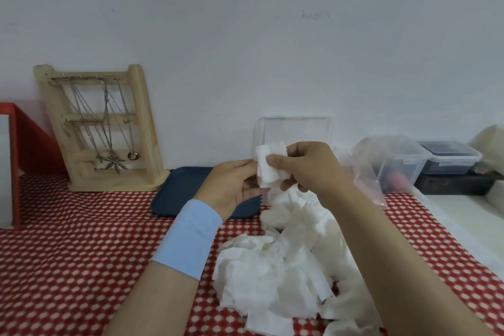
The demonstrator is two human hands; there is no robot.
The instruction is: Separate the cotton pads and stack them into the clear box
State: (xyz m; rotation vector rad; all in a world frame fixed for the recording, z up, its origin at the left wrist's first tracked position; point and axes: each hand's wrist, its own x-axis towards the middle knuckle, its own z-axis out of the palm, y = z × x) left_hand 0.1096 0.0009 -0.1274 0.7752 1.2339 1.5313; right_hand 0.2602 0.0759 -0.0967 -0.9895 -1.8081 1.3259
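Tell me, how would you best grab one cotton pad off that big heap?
Probably pinch a loose corner at the near edge of the heap, coming from above. The pads lie flat, thin and overlapping, so a free edge lifts one without dragging its neighbours.

Bench [81, 254]: wearing a red, white-dotted cloth.
Centre: loose cotton pads [275, 275] lying heaped.
Behind: blue tray [180, 194], clear box [294, 131] sitting.
Left: wooden jewellery stand [109, 131] standing.
Right: lidded plastic containers [425, 161] resting.

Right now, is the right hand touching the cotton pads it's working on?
Touching. The head view shows the right hand with its thumb pressed on the held cotton pads, while the left hand grips them from the other side.
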